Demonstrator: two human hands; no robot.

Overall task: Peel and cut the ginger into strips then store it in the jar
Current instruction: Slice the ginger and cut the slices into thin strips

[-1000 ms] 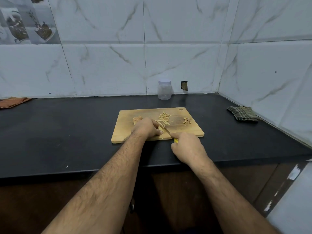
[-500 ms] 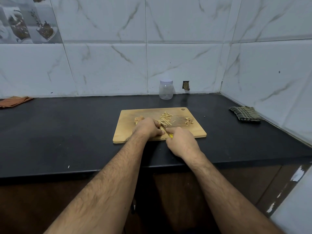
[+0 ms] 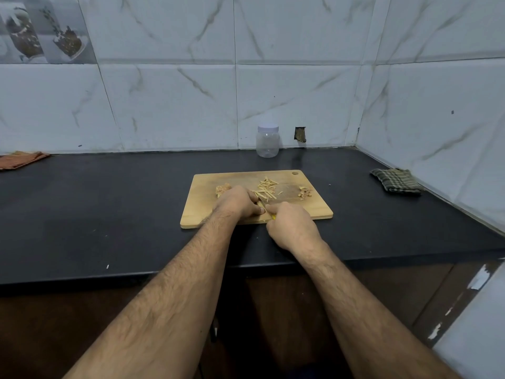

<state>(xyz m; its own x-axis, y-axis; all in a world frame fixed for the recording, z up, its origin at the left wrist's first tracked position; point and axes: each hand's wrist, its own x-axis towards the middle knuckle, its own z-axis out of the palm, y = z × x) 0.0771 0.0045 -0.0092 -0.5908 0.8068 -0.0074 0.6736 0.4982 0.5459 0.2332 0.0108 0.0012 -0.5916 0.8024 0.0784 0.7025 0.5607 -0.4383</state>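
A wooden cutting board (image 3: pixel 207 214) lies on the black counter. My left hand (image 3: pixel 236 202) is curled over a piece of ginger near the board's middle, and the piece is mostly hidden under the fingers. My right hand (image 3: pixel 291 225) grips a knife with a yellow handle (image 3: pixel 272 216); its blade sits right beside my left fingers. Cut ginger strips (image 3: pixel 266 188) lie in a loose pile just behind the hands. A ginger chunk (image 3: pixel 222 188) shows left of my left hand. Peel scraps (image 3: pixel 304 192) sit at the board's right. The clear jar (image 3: pixel 267 140) with a white lid stands by the back wall.
A folded checked cloth (image 3: pixel 395 180) lies at the right near the corner wall. An orange cloth (image 3: pixel 21 160) lies at the far left of the counter. The counter's front edge (image 3: pixel 136 276) runs just below my forearms.
My right hand has slid forward and left with the knife, closing up against my left hand. The blade, visible a second ago, is mostly hidden between the hands.
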